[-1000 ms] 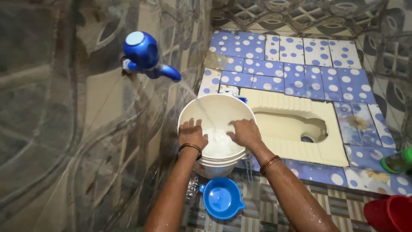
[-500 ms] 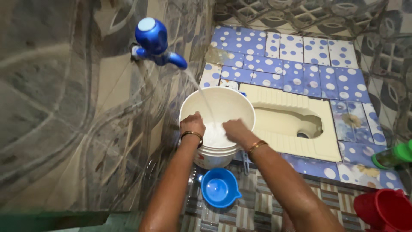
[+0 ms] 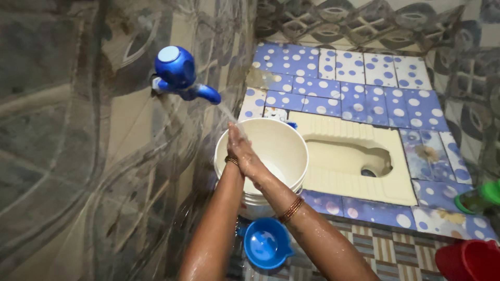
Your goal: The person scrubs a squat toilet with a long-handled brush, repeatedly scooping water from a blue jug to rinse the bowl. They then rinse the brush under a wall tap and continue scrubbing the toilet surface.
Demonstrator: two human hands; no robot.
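My left hand (image 3: 231, 147) and my right hand (image 3: 251, 162) are pressed flat together, palm to palm, fingers straight and pointing up. They sit under the thin stream of water (image 3: 227, 112) that runs from a blue tap (image 3: 179, 73) on the wall. Both hands hold nothing and both arms are wet, with bangles at each wrist. Below the hands stands a white bucket (image 3: 284, 143) with some water in it. A small blue mug (image 3: 265, 244) lies on the floor just in front of the bucket.
A cream squat toilet pan (image 3: 359, 182) is set in a raised step of blue tiles with white dots (image 3: 364, 93), right of the bucket. A green container (image 3: 482, 196) and a red bucket (image 3: 469, 260) stand at the right edge. A patterned tiled wall (image 3: 78, 156) fills the left.
Both hands have risen out of the bucket's water and come together under the tap's stream. The camera has shifted slightly.
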